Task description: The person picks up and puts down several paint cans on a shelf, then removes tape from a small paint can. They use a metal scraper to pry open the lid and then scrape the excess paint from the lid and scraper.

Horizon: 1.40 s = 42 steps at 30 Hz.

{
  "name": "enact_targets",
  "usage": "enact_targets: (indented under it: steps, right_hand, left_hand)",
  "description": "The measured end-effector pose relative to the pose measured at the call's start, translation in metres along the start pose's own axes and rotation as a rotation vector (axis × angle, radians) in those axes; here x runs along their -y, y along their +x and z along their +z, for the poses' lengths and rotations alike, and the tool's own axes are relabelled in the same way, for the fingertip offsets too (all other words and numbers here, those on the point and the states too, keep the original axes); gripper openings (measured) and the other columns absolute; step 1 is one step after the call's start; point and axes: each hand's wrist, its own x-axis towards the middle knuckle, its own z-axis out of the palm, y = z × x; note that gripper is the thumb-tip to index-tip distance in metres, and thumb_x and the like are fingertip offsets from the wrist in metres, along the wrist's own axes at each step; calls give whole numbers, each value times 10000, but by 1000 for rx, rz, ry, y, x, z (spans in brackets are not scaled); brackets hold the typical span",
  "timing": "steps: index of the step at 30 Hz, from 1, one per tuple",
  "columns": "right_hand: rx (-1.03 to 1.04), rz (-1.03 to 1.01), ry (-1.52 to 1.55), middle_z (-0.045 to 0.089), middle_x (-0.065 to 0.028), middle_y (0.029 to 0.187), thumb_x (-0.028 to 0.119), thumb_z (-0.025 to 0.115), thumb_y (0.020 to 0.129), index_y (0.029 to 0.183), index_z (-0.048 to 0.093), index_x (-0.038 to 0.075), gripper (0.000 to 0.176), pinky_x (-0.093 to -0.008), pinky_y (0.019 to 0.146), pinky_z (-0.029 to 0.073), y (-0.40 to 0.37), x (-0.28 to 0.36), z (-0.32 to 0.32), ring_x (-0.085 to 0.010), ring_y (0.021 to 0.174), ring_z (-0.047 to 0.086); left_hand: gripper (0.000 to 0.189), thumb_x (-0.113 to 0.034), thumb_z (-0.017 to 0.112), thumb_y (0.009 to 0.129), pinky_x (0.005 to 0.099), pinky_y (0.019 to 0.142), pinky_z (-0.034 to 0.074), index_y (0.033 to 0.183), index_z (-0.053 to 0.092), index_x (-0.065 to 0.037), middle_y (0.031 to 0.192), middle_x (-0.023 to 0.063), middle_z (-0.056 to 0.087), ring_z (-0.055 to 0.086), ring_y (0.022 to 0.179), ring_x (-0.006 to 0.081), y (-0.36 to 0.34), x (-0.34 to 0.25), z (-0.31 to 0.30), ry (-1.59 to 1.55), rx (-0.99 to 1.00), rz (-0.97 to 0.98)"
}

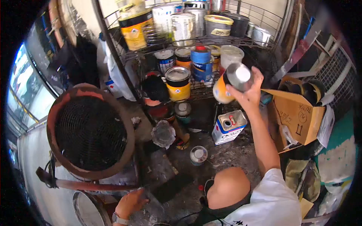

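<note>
My right hand is raised at the lower shelf of a wire rack, its fingers wrapped round a black and yellow can with a white-topped lid. The can is tilted. Beside it on the shelf stand a blue can with a red cap and a clear tub. Below my right hand, a white and blue K92 tin stands on the floor. My left hand is low at the bottom, near a round metal drum; its fingers are blurred and I cannot make out whether they hold anything.
A large round fan stands at the left. Small cans and a plastic-covered container are on the stained floor. An open cardboard box sits at the right. My bare knee is at the bottom.
</note>
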Motion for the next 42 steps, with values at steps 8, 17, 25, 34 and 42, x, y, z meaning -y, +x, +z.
enact_targets:
  steps: [8,17,25,34,42]
  right_hand:
    - [445,457,45,504,-177,1377,319,988,570,1480,314,18,1172,-440,1088,442,-162,34,-73,-304,1295,530]
    - [632,396,-230,565,-206,1258,330,985,581,1420,423,14,1059,-462,985,494,-320,-63,-62,-345,1173,599]
    - [865,314,-341,557,-273,1294,372,946,604,1428,426,5,1041,-486,1046,446,-337,-88,-57,-425,1226,549]
    - [-6,-198,-443,369,-312,1430,197,777,844,1494,303,15,824,-511,1078,411,-1,-84,11,-494,1262,456]
    - [62,-9,-651,463,-175,1429,73,688,868,1275,586,84,420,-491,990,516,92,-142,31,-429,1193,576]
  left_hand:
    - [648,-449,670,935,512,911,521,1438,511,-71,1227,252,661,639,1104,431,13,-3,-2,-73,43,18]
    - [620,-422,665,956,497,973,509,1449,514,-78,1307,216,650,619,1178,422,8,-4,4,-150,41,-10]
    - [620,-408,680,946,510,935,521,1454,504,-100,1296,194,660,638,1134,429,12,1,6,-86,57,-47]
    - [582,-366,719,906,475,899,538,1373,566,-55,1170,224,695,661,1089,415,19,1,11,-122,-35,58]
    - [601,-386,727,906,479,903,537,1377,564,-50,1216,230,682,656,1116,407,2,11,17,-163,-39,-18]
